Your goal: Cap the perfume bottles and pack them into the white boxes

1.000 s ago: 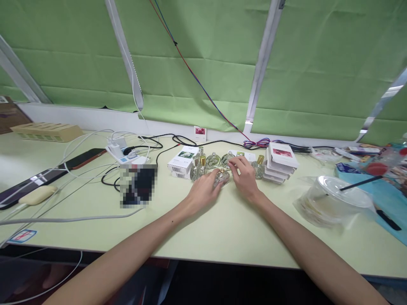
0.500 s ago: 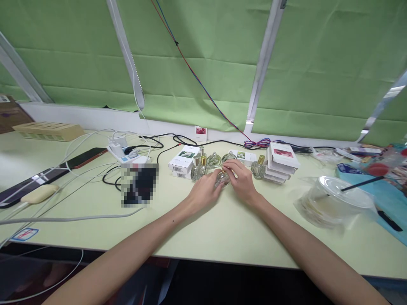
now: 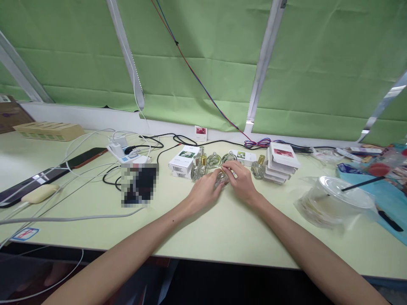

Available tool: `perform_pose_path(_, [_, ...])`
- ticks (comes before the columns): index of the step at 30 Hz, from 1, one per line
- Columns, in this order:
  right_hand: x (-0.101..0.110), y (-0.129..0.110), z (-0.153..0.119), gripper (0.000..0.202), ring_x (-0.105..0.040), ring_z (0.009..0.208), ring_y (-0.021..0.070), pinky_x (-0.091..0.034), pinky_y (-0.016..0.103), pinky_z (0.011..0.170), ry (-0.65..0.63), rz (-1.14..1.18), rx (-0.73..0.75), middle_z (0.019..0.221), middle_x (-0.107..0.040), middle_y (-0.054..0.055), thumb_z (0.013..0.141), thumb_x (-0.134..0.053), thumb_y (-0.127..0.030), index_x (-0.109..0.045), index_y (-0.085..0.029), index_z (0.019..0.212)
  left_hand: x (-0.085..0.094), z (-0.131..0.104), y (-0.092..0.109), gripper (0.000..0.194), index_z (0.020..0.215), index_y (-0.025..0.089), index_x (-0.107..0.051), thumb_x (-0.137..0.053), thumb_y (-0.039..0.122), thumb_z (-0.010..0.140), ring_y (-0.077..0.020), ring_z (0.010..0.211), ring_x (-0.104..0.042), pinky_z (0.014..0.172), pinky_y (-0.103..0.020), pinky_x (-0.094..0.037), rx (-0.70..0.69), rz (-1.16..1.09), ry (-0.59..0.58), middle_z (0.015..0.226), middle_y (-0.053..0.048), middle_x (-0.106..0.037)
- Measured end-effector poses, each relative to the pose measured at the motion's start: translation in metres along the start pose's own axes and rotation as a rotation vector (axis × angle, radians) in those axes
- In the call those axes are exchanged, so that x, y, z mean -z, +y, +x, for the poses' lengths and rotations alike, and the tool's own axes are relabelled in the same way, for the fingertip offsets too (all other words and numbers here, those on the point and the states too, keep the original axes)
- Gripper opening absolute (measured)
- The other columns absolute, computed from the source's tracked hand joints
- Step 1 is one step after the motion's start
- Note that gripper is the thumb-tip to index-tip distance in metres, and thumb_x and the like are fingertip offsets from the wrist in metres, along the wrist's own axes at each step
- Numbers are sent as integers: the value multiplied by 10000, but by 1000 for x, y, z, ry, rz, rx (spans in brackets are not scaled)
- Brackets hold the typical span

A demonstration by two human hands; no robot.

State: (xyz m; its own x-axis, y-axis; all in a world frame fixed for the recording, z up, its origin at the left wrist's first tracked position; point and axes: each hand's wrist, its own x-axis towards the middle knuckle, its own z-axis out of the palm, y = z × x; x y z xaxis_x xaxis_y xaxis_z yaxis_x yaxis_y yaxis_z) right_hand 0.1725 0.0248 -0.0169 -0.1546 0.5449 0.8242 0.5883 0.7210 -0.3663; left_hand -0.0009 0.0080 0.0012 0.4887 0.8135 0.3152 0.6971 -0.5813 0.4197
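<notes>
On the pale yellow desk [image 3: 203,237] before green blinds [image 3: 197,80], both hands [image 3: 203,191] meet, fingers closed around one glass bottle [image 3: 221,179].

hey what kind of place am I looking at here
Likely a cluttered indoor workroom, though home or workplace is unclear: a long table holds a cabled power strip, and glass bottles beside small white boxes.

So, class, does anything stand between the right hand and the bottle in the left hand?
Nothing visible does: the right hand is at the bottle's top, close beside the left hand. The other bottles are behind or to the sides.
</notes>
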Motion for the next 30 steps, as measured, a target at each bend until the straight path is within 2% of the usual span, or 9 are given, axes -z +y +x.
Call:
perform_pose_path(14, [-2,0,-2,209,-668,917,221,-556,378,847,29,-36,-84,948,-748,67,1018,-525,-317,-711,-228,986,3,0,1,437,1426,218,-490,-469,349,1010,-282,884,-717,747,-340,-512,1,-18,-1,1057,-106,-742])
perform_pose_path(24, [-5,2,-3,193,-664,886,220,-564,371,802,69,-40,-48,921,-742,65,1014,-541,-315,-711,-228,987,0,0,0,432,1420,220,-488,-455,363,1014,-288,868,-716,732,-339,-504,-7,-8,-4,1052,-103,-745])
perform_pose_path(30, [-4,1,-3,189,-662,902,221,-560,369,806,53,-49,-59,936,-742,64,1017,-532,-304,-707,-233,1004,0,1,-1,434,1424,221,-475,-453,361,1014,-293,871,-713,740,-353,-499,-16,-4,4,1065,-103,-741])
